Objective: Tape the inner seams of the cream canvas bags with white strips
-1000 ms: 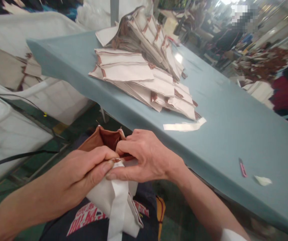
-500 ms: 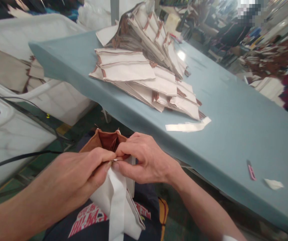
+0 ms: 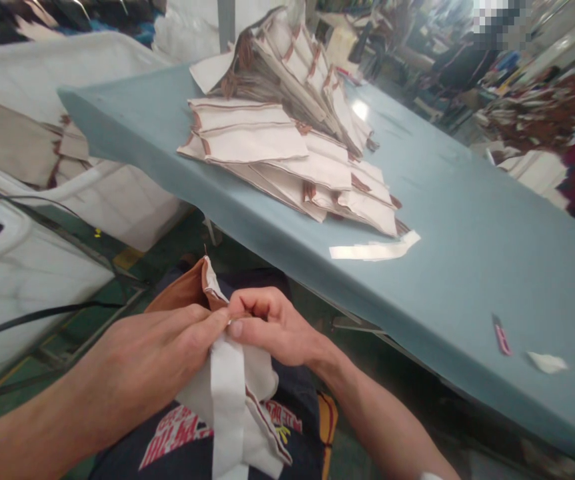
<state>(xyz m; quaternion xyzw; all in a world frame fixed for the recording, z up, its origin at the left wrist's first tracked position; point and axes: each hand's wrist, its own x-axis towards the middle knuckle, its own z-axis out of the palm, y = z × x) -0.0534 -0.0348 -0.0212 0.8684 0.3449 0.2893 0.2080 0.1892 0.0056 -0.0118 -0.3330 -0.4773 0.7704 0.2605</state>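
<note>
Over my lap hangs a white fabric pouch piece [image 3: 262,367] with a brown lining [image 3: 182,287]. My left hand [image 3: 167,347] is closed on its top edge, fingers pressed together. Close against it, my right hand [image 3: 272,327] pinches the same edge between thumb and forefinger. A white strip [image 3: 227,400] hangs down from just below the fingertips, in front of the pouch piece. The exact spot between the fingertips is hidden by the fingers.
A blue-covered table [image 3: 467,267] bears piles of white, brown-edged fabric pieces [image 3: 257,140]. White strips [image 3: 372,250], a pink-handled cutter [image 3: 501,337] and a white scrap [image 3: 547,362] lie there too. White bins [image 3: 132,207] stand at left.
The pouch piece's brown-lined opening has narrowed and its upper corner has tilted. My right hand has moved slightly down; both hands keep their grip at the edge.
</note>
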